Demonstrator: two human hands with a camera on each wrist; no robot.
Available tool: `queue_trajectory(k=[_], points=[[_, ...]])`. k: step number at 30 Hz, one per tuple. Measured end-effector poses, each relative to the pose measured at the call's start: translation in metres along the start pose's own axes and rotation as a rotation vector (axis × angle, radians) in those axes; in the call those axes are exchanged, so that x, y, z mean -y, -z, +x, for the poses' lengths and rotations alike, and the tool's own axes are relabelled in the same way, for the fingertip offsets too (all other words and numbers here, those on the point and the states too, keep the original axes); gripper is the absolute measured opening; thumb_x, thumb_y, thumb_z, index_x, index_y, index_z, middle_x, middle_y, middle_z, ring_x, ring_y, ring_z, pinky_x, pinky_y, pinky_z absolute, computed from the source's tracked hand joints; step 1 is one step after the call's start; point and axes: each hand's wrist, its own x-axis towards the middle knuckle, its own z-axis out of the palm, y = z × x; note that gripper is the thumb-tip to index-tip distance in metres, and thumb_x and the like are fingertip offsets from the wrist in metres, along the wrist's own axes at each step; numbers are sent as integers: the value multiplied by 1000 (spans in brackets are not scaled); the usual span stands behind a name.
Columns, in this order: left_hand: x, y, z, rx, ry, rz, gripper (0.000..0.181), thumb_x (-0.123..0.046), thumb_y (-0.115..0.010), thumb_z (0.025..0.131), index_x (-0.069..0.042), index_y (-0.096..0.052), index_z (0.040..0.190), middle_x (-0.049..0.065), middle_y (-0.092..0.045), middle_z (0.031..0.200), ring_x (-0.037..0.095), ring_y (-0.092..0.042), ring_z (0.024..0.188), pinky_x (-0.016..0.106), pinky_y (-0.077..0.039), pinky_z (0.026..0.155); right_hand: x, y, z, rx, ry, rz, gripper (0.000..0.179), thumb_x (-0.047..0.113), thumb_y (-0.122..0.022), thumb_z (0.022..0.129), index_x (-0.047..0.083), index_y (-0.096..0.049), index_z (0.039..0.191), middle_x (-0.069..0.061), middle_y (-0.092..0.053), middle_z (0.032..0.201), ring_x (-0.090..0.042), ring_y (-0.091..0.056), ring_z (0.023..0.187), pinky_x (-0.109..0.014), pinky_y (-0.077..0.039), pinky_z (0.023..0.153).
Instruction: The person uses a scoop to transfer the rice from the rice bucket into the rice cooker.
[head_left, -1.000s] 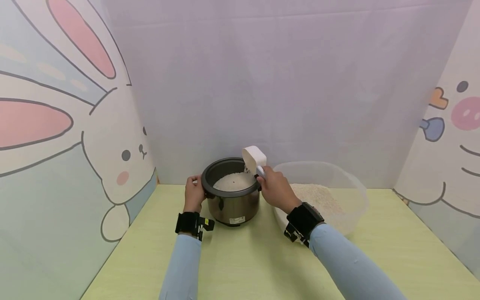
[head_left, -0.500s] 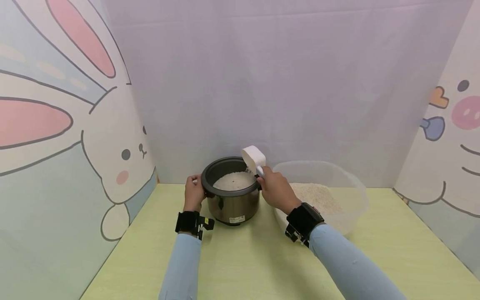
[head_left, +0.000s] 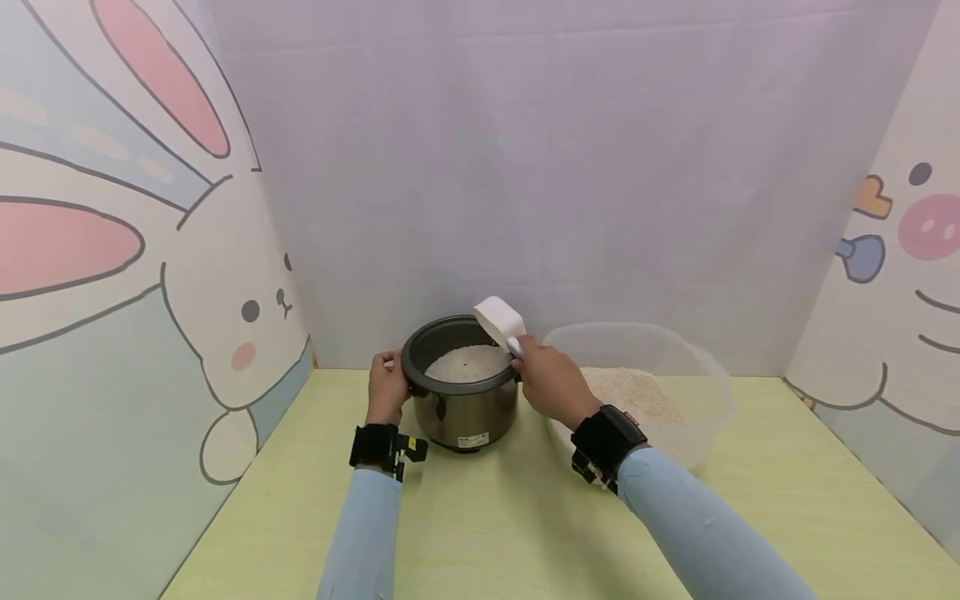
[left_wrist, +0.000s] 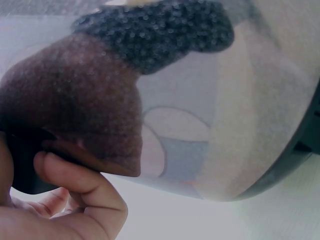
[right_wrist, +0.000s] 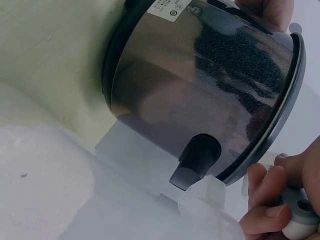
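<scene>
In the head view a dark metallic rice cooker (head_left: 465,421) stands lidless, with white rice (head_left: 467,364) in its pot. My left hand (head_left: 387,392) grips the cooker's black side handle (left_wrist: 27,172), fingers curled under it in the left wrist view. The handle of a white measuring scoop (head_left: 499,319) is held in my right hand (head_left: 557,383). The scoop is tipped, its mouth facing down over the pot's right rim. The right wrist view shows fingers wrapped round the grey-and-white scoop handle (right_wrist: 301,215) and the cooker's other side handle (right_wrist: 197,157) close by.
Right of the cooker sits a large translucent plastic tub (head_left: 708,367) holding a heap of rice (head_left: 633,396), partly behind my right forearm. A lilac cloth wall (head_left: 570,183) rises behind. Cartoon-printed panels flank the pale yellow table (head_left: 480,517).
The scoop has tipped further over and shifted slightly left above the pot. The stream of grains seen at its mouth earlier no longer shows. My left hand stays on the handle.
</scene>
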Motion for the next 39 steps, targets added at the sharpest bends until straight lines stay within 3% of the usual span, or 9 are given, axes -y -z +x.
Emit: queue_trajectory(k=[15,24,32,39], points=[[-3,0,0,0,-8,0,43,-37,-47,110,-2,-47,135,13,-50,99,13,-56,65,26,-51,58,-2,-9,-6,-42,90,-89,34,10,-59,104,-8,-50,131,-20,-68,88,-36,-70,73,-47,-52,59],[-4,1,-4,10,-1,-6,46,-39,-46,110,-1,-46,137,13,-50,104,13,-58,69,24,-52,60,-5,-2,-10,-47,85,-80,33,10,-59,105,-6,-50,132,-18,-67,86,-35,-68,73,-48,-52,61],[-4,2,-3,11,1,-5,47,-37,-46,110,1,-45,139,15,-49,107,13,-60,73,23,-54,61,-33,10,-22,-108,68,-75,34,7,-59,104,-10,-48,132,-18,-65,83,-31,-64,66,-44,-50,56],[-3,0,-5,-1,-18,-27,44,-34,-47,110,1,-46,135,14,-50,102,14,-59,71,24,-53,59,-68,24,-45,-115,-7,-59,34,8,-56,105,-11,-48,132,-25,-67,93,-39,-69,75,-49,-53,63]])
